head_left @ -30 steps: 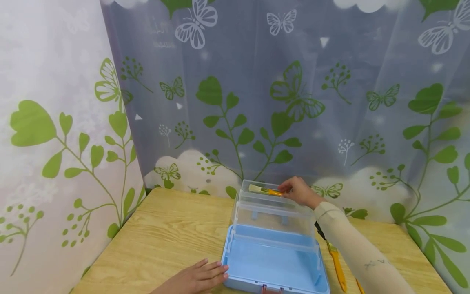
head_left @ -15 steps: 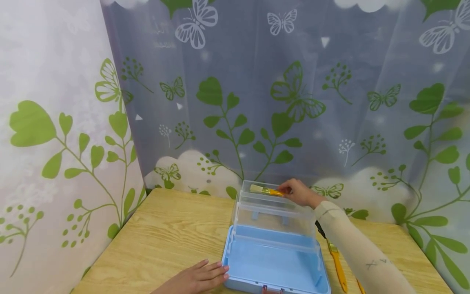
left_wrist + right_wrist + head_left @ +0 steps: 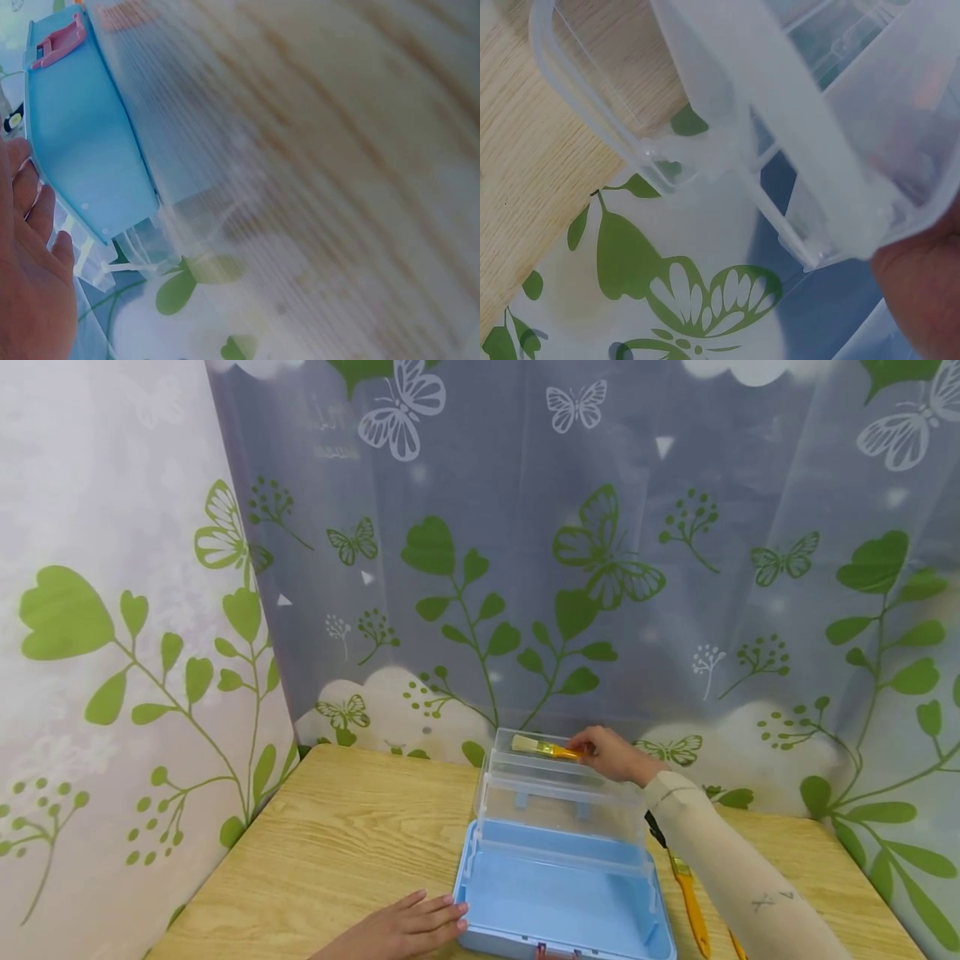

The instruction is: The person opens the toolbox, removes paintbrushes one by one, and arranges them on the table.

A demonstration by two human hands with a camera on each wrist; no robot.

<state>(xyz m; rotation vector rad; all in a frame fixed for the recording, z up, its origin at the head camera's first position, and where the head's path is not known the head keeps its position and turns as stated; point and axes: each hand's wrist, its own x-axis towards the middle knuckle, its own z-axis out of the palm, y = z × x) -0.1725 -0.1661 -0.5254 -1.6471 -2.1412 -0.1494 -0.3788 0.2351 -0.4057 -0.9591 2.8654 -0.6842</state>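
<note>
A light blue storage box (image 3: 558, 902) stands open on the wooden table (image 3: 337, 843), its clear tiered trays (image 3: 558, 797) folded up and back. My right hand (image 3: 611, 753) reaches to the top tray and pinches the orange handle of a small paintbrush (image 3: 543, 747) lying across it, bristles to the left. My left hand (image 3: 408, 929) lies flat on the table, fingertips touching the box's front left corner. The left wrist view shows the blue box (image 3: 82, 150) beside my left hand (image 3: 30, 270). The right wrist view shows only clear tray walls (image 3: 795, 142) and a bit of my right hand (image 3: 922, 300).
A second orange-handled brush (image 3: 686, 897) lies on the table right of the box, partly under my right forearm. A leaf and butterfly patterned curtain (image 3: 525, 568) closes off the back and left sides of the table.
The brush and my right hand have shifted very slightly on the top tray. The left hand has stayed put.
</note>
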